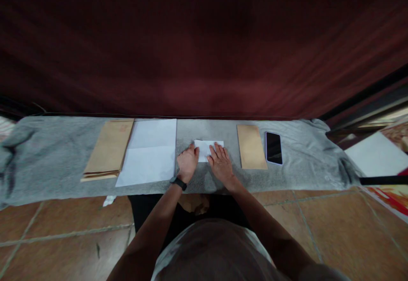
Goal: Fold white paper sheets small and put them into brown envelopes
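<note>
A small, folded rectangle of white paper (203, 148) lies at the middle of the long, narrow surface covered in grey fabric (207, 127). The left hand (188, 162), below which a black wristband (179, 183) circles the wrist, is at the paper's left end, fingers curled and thumb along the edge; whether they pinch it, I cannot tell. The right hand (220, 164) lies palm down over the right part, its fingers extended and slightly spread, gripping nothing. To the left are large white paper sheets with a crosswise crease (151, 157) and, farther left, a stack of brown paper envelopes (110, 149). To the right lies one flat brown paper rectangle (251, 147), just beside a dark-screened phone with a pale purple edge (274, 148). A dark red fabric sheet (197, 60) hangs along the far side.
</note>
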Action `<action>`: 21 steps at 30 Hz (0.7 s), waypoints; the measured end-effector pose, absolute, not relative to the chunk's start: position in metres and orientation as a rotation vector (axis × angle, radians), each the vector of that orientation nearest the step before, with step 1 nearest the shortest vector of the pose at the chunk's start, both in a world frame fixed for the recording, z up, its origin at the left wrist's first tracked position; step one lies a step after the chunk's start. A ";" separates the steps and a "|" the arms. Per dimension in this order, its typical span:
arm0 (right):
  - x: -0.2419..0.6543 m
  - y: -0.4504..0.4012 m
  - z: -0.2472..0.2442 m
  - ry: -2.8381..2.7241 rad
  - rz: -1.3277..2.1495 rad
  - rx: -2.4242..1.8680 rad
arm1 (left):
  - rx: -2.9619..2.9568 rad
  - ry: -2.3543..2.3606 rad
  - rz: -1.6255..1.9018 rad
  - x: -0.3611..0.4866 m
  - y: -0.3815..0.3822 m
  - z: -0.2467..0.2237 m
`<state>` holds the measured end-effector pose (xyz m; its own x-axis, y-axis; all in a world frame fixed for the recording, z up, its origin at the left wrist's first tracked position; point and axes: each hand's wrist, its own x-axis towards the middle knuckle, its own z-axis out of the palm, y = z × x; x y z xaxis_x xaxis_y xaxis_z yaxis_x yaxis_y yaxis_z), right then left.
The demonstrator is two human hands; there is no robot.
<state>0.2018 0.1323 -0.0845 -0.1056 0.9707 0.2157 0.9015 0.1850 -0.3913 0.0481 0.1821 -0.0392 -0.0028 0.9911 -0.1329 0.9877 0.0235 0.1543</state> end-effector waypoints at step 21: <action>0.201 0.129 -0.097 -2.023 0.135 -1.791 | 2.416 1.594 0.366 0.057 0.143 -0.075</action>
